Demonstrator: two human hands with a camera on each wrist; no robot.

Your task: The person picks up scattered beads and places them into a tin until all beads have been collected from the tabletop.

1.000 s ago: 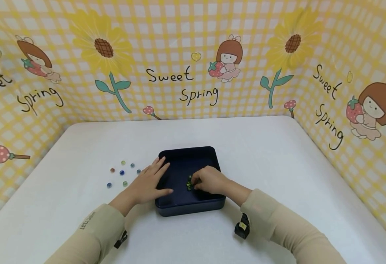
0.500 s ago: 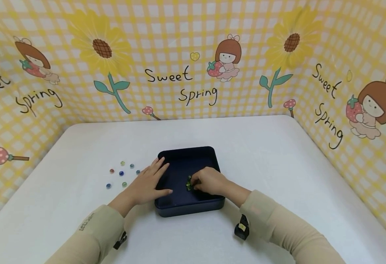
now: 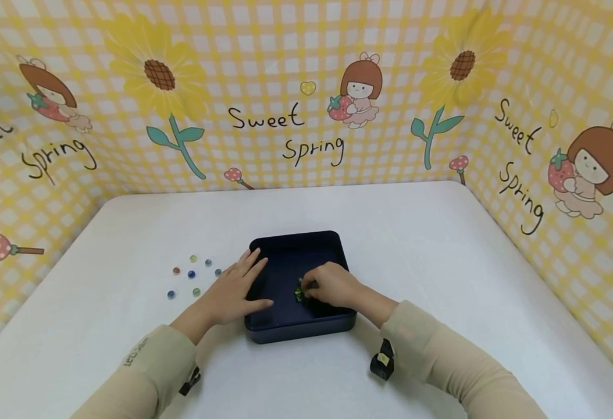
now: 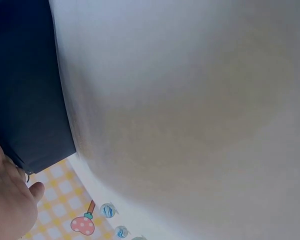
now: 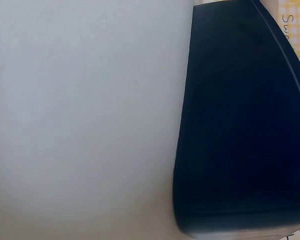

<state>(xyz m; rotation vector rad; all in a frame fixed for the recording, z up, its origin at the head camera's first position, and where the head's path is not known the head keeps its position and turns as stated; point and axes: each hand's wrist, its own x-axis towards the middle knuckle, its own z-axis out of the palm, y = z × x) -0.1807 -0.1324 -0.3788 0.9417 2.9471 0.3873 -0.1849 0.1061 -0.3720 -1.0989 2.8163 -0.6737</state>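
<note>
Inside the navy tray [image 3: 284, 265], a speckled yellow-green clump [image 3: 298, 291] in the pinch of right fingers [image 3: 312, 276], left fingers [image 3: 245, 269] spread.

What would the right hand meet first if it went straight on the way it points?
Most likely the green bits, just ahead of the right hand inside the tray; whether they already touch is unclear.

"Where can I pass?"
"I see room over the table [image 3: 406, 233] right of the tray [image 3: 301, 333], beyond the right sleeve [image 3: 453, 355]."
"And left?"
"Marbles [image 3: 191, 274], then the left hand [image 3: 230, 294] across the tray's rim."
</note>
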